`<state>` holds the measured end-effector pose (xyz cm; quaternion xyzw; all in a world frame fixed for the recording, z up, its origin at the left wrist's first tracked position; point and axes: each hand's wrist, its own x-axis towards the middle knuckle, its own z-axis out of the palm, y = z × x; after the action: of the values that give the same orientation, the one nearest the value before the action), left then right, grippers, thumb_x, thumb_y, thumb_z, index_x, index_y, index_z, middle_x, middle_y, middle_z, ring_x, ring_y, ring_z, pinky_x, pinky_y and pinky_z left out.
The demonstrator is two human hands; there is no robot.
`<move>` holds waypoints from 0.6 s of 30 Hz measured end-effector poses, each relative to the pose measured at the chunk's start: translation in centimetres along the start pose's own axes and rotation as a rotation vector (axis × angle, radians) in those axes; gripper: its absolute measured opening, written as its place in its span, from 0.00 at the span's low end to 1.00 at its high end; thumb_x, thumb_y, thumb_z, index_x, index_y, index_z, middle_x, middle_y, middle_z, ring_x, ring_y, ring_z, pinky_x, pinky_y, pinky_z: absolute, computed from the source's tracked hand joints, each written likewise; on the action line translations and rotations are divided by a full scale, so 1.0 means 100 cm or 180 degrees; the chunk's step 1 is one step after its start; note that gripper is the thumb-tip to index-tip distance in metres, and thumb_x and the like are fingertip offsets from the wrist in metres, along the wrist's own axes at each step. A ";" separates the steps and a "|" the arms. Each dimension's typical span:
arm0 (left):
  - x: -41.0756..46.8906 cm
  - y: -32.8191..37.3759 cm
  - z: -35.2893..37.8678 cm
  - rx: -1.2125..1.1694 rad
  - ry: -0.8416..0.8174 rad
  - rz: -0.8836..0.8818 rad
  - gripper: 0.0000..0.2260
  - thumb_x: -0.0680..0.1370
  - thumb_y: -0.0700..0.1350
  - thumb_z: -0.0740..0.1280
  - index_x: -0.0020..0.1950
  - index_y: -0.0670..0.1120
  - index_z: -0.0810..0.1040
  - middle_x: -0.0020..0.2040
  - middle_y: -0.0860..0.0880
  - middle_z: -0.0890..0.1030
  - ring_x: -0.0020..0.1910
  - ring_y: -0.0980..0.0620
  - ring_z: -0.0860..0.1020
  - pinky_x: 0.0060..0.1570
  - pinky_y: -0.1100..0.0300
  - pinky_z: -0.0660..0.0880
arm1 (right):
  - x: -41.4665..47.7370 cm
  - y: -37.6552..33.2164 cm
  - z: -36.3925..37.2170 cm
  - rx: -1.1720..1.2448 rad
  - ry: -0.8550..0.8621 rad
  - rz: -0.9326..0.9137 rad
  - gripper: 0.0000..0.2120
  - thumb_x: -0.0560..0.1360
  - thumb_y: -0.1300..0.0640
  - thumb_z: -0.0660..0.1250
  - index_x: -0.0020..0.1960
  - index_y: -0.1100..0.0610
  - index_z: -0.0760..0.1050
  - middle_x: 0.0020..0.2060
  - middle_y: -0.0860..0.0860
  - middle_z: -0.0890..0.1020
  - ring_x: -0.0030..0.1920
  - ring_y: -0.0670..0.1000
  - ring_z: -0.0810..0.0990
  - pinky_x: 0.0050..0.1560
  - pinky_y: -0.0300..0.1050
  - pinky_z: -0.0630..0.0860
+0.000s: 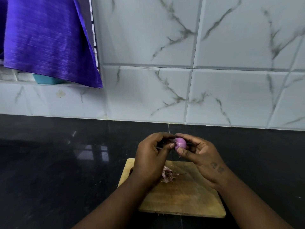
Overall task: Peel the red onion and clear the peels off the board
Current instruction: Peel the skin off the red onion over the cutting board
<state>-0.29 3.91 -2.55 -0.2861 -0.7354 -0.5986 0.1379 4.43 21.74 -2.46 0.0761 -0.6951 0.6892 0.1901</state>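
Observation:
A small red onion [180,143], glossy purple, is held in the air above the far edge of the wooden cutting board [181,195]. My right hand [199,156] grips it between thumb and fingers. My left hand [151,156] pinches at the onion's left end with its fingertips, where a bit of skin sticks out. A heap of pale pink peels [167,174] lies on the board near its far left part, partly hidden behind my left hand. Small skin crumbs are scattered beside the heap.
The board rests on a black glossy countertop [57,162] that runs up to a white marble-patterned tiled wall [165,80]. A purple cloth [49,38] hangs at the upper left over a ledge holding a teal container [44,79].

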 end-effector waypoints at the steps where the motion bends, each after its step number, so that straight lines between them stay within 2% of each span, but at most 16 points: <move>1: 0.000 0.000 0.000 -0.0011 0.0010 0.0021 0.11 0.79 0.39 0.74 0.57 0.53 0.86 0.51 0.57 0.86 0.53 0.59 0.84 0.53 0.61 0.82 | 0.000 0.000 0.000 -0.0023 -0.0011 -0.0012 0.23 0.69 0.65 0.78 0.63 0.55 0.83 0.57 0.51 0.88 0.60 0.51 0.86 0.56 0.43 0.83; 5: 0.001 0.000 -0.001 0.0054 -0.0019 0.0120 0.11 0.78 0.37 0.75 0.56 0.52 0.87 0.50 0.57 0.86 0.52 0.59 0.84 0.52 0.63 0.82 | 0.000 0.001 -0.003 -0.0200 -0.0059 -0.0067 0.23 0.69 0.66 0.78 0.64 0.55 0.83 0.58 0.50 0.87 0.60 0.50 0.86 0.57 0.42 0.82; 11: 0.001 0.000 -0.005 0.0145 -0.0070 0.0324 0.09 0.76 0.36 0.76 0.50 0.50 0.88 0.46 0.56 0.85 0.48 0.56 0.84 0.49 0.55 0.84 | 0.000 0.002 -0.005 -0.0397 -0.0152 -0.0098 0.23 0.70 0.65 0.79 0.63 0.54 0.83 0.59 0.50 0.86 0.61 0.50 0.85 0.61 0.46 0.82; 15: 0.002 0.002 -0.005 0.0308 -0.0068 0.0435 0.08 0.78 0.37 0.75 0.50 0.51 0.86 0.47 0.57 0.84 0.49 0.56 0.83 0.49 0.58 0.82 | -0.001 0.002 -0.003 -0.0098 -0.0087 0.0024 0.23 0.68 0.62 0.79 0.63 0.54 0.83 0.58 0.52 0.88 0.60 0.51 0.86 0.58 0.44 0.82; 18: 0.001 0.004 -0.003 0.0488 -0.0054 0.0377 0.07 0.80 0.40 0.72 0.49 0.52 0.83 0.46 0.57 0.83 0.47 0.56 0.81 0.45 0.59 0.80 | 0.000 0.002 0.000 0.0051 0.0072 0.0112 0.23 0.68 0.60 0.78 0.63 0.55 0.83 0.57 0.52 0.88 0.60 0.52 0.86 0.60 0.47 0.83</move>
<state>-0.18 3.65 -2.12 -0.3228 -0.7620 -0.5289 0.1884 4.37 21.79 -2.64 0.0575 -0.6885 0.6988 0.1852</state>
